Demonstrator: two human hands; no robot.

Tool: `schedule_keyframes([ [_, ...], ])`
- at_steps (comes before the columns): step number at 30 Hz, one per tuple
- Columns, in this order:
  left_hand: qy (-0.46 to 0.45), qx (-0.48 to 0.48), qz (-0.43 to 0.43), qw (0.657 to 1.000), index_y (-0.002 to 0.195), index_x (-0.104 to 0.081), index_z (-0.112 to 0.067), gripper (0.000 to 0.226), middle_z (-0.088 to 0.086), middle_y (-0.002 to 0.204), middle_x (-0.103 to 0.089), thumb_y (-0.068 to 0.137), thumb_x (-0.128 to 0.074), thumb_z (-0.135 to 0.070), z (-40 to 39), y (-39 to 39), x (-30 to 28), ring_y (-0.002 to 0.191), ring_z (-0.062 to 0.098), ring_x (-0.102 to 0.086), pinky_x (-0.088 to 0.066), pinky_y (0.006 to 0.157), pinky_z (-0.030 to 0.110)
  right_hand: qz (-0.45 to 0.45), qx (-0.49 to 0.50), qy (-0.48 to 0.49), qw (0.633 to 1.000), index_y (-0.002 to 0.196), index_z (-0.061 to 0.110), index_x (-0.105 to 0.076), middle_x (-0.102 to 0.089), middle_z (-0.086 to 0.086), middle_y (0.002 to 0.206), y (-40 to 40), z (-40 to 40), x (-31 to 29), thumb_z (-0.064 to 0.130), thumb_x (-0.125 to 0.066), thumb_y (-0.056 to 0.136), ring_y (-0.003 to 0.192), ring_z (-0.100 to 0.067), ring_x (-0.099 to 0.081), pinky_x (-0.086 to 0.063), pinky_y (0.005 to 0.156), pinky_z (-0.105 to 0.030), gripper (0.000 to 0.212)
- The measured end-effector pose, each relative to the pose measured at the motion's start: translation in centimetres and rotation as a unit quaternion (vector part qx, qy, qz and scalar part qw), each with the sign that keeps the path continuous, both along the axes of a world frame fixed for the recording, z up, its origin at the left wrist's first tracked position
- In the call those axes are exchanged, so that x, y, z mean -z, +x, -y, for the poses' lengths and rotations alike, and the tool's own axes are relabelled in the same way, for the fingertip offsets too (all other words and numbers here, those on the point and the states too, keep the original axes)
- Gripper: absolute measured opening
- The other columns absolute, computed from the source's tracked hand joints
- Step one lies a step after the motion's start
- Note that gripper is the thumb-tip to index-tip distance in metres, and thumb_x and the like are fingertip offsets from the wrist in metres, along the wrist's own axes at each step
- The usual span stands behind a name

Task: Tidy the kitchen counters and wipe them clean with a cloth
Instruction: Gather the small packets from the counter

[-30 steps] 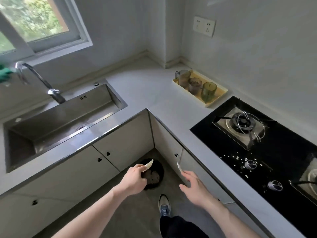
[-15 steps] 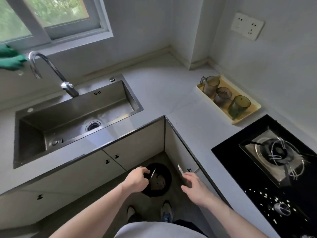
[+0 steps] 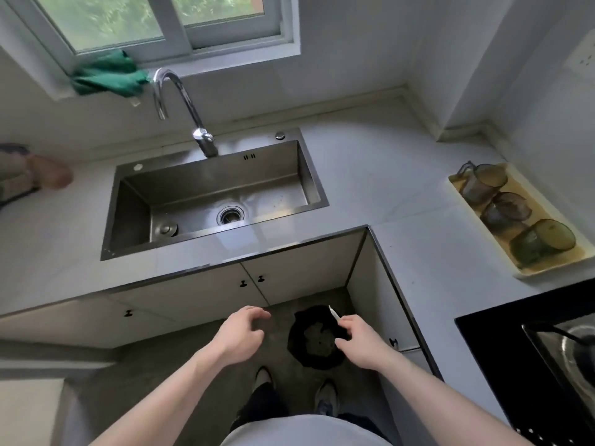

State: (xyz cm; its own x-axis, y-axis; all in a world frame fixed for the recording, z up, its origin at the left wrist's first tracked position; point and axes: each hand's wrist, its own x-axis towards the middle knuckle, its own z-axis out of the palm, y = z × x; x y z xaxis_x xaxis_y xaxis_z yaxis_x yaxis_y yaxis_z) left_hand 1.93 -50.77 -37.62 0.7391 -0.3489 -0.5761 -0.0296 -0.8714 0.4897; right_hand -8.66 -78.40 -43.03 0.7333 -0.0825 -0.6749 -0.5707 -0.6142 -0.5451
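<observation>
One scrap [image 3: 334, 312], small and pale, pinched in right hand [image 3: 360, 342] over black bin [image 3: 317, 341] on floor; not yet dropped. Left hand [image 3: 238, 336] empty, fingers loosely spread. Green cloth [image 3: 108, 77] on window sill behind tap, untouched; wiping seems not begun. Counter [image 3: 370, 162] mostly bare beside sink [image 3: 206, 191]; tray [image 3: 457, 188] of cups near wall. Corner cabinets hem bin; open floor behind.

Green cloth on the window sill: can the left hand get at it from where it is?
Probably yes, with a long reach. The left hand is empty, fingers loosely curled, and the green cloth lies exposed on the sill beside the faucet. Only the sink lies between, so leaning across looks needed.
</observation>
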Motion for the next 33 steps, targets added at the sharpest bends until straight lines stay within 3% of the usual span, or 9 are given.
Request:
schedule_keyframes([
  [3, -0.02, -0.02, -0.004, 1.0, 0.124, -0.06, -0.041, 0.05, -0.019, 0.144, -0.051, 0.082, -0.049, -0.016, -0.4, -0.3, -0.5, 0.137, 0.005, -0.045, -0.036, 0.112, 0.023, -0.001, -0.038, -0.017, 0.999, 0.153, 0.011, -0.041, -0.033, 0.009, 0.158, 2.2, -1.0, 0.3, 0.031, -0.058, 0.098, 0.137, -0.014, -0.047, -0.035, 0.113, -0.025, 0.061],
  [9, -0.014, -0.025, 0.013, 1.0, 0.134, -0.06, -0.032, 0.053, -0.017, 0.146, -0.05, 0.085, -0.049, -0.015, -1.3, -0.6, -1.2, 0.139, 0.005, -0.042, -0.033, 0.116, 0.024, -0.024, -0.075, -0.023, 0.997, 0.154, 0.015, -0.039, -0.02, 0.008, 0.166, 3.8, -2.7, 1.3, 0.028, -0.059, 0.097, 0.148, -0.016, -0.035, -0.031, 0.118, -0.028, 0.062],
  [19, -0.007, -0.028, 0.017, 0.999, 0.136, -0.058, -0.032, 0.054, -0.016, 0.145, -0.052, 0.085, -0.048, -0.017, -3.1, 0.5, -2.1, 0.139, 0.005, -0.043, -0.034, 0.117, 0.027, -0.002, -0.056, 0.008, 0.998, 0.15, 0.023, -0.046, -0.019, 0.01, 0.166, 0.9, -2.1, 1.5, 0.032, -0.063, 0.096, 0.147, -0.017, -0.037, -0.034, 0.119, -0.033, 0.058],
  [26, -0.031, -0.013, 0.021, 0.999, 0.138, -0.056, -0.032, 0.054, -0.017, 0.145, -0.051, 0.088, -0.049, -0.014, -2.3, 0.7, -2.2, 0.138, 0.004, -0.044, -0.035, 0.113, 0.021, 0.032, -0.022, 0.018, 0.999, 0.148, 0.031, -0.047, -0.023, 0.014, 0.164, -0.3, -2.5, -0.4, 0.033, -0.062, 0.096, 0.145, -0.015, -0.038, -0.036, 0.117, -0.034, 0.054],
  [31, -0.05, 0.021, 0.028, 0.998, 0.124, -0.054, -0.046, 0.046, -0.024, 0.136, -0.05, 0.088, -0.049, -0.017, -1.6, 1.3, -2.6, 0.135, 0.003, -0.044, -0.033, 0.108, 0.018, 0.067, -0.002, 0.025, 0.997, 0.145, 0.032, -0.049, -0.026, 0.013, 0.162, 0.9, -3.5, -2.5, 0.031, -0.061, 0.097, 0.14, -0.013, -0.043, -0.036, 0.113, -0.026, 0.05],
  [33, -0.048, 0.035, 0.034, 0.998, 0.131, -0.056, -0.04, 0.048, -0.022, 0.139, -0.049, 0.09, -0.049, -0.016, -1.7, 2.0, -2.6, 0.136, 0.003, -0.043, -0.029, 0.105, 0.015, 0.081, 0.014, 0.027, 0.996, 0.145, 0.032, -0.05, -0.026, 0.013, 0.162, 1.6, -4.0, -3.2, 0.029, -0.061, 0.097, 0.139, -0.013, -0.045, -0.037, 0.111, -0.025, 0.049],
])
